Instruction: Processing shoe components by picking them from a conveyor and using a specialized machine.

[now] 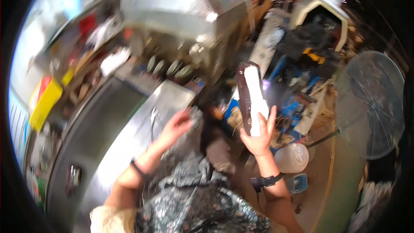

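My right hand (258, 140) grips the lower end of a long shoe (254, 95), dark red on one side and bright white along the other, held up in front of me to the right. The thumb lies at its left and the fingers spread on its white side. My left hand (176, 127) hangs over the near edge of the shiny metal bench (125, 146), fingers loosely bent and apart, with nothing visible in them. Motion blurs the finer details of both hands. Several dark shoe-like shapes (172, 69) stand in a row beneath the large metal machine (172, 4).
A dark belt-like strip (95, 133) runs along the bench's left, with a small dark object (73, 180) on it. At right are a large round fan (373, 103), a white bucket (292, 157) and a small bluish container (297, 183). A yellow box (45, 105) is far left.
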The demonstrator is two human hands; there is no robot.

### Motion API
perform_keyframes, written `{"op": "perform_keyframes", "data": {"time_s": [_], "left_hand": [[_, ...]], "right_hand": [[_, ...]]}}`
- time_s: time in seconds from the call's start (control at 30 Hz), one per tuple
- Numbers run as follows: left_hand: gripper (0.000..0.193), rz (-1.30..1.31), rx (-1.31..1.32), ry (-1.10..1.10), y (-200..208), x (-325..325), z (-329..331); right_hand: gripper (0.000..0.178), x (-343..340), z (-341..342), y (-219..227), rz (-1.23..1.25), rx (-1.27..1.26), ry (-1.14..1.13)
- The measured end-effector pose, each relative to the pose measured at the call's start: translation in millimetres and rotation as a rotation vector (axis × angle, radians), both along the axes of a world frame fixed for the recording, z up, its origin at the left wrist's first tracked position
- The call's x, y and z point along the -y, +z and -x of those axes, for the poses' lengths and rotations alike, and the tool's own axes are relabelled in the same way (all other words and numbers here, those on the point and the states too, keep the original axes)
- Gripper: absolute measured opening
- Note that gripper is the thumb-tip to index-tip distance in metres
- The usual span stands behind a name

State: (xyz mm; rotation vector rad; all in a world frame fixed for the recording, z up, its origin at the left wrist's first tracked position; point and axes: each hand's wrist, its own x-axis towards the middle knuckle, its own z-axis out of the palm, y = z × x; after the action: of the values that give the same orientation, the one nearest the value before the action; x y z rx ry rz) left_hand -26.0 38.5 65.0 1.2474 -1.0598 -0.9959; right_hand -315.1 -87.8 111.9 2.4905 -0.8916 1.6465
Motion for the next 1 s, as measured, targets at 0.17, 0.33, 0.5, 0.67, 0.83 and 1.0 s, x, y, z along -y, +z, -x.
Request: {"op": "perform_keyframes", "data": {"time_s": [0.17,0.33,0.5,0.67,0.83,1.0], "left_hand": [[0.076,0.065,-0.264,0.197,18.9,30.9,-11.5],[0.072,-0.037,-0.339,0.091,-41.7,-32.4,-11.3],[0.075,-0.002,-0.388,0.059,-43.3,-36.3,-16.4],[0.083,0.010,-0.303,-0.006,-52.8,-38.2,-26.2],[0.086,0.020,-0.345,-0.003,-57.4,-34.3,-24.8],[0.084,0.059,-0.283,0.024,-76.9,-27.1,-21.0]], "right_hand": [[0.071,-80.6,-60.0,-49.8,-0.231,-0.431,0.549],[0.052,-51.9,-107.4,-75.7,-1.110,-0.199,0.833],[0.054,-20.5,-168.5,-92.5,-1.754,0.115,1.070],[0.051,-31.3,-184.9,-87.4,-1.667,-0.011,0.972],[0.049,-27.0,-181.8,-81.7,-1.662,-0.014,0.986],[0.041,-30.6,-184.1,-81.5,-1.243,-0.310,0.815]]}}
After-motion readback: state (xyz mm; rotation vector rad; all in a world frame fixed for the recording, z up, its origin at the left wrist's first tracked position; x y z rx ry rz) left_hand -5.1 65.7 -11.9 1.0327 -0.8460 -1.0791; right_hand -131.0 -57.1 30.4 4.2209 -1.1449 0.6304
